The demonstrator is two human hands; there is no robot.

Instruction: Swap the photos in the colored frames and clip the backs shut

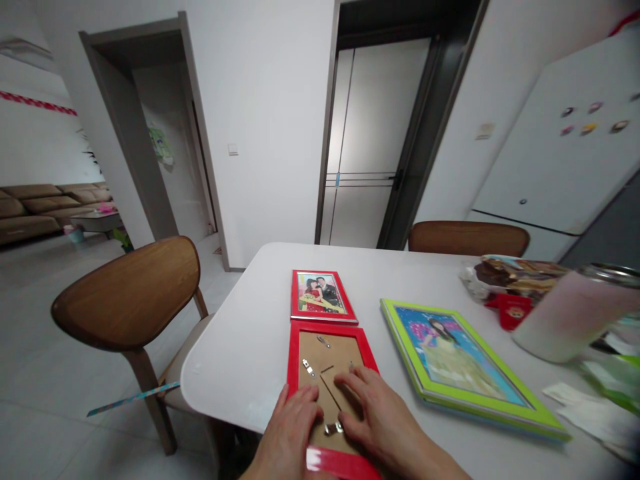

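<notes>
A red picture frame [294, 347] lies face down on the white table, its brown backing board [320, 395] showing small metal clips. My left hand [295, 430] rests on its lower left side, fingers spread over the frame edge and the board. My right hand [377, 417] lies on the right side, fingers apart, thumb near a metal clip [333, 428] at the bottom. Beyond this frame, a second red frame [324, 295] with a couple's picture lies face up. To the right is a green frame [480, 363] with a picture of a person in a pale dress.
On the right of the white table [240, 347] stand a pink and white tumbler [565, 317], a small red item [513, 311], a plastic package [520, 275] and tissues [590, 417]. Wooden chairs stand at the left [135, 293] and the far side [467, 237].
</notes>
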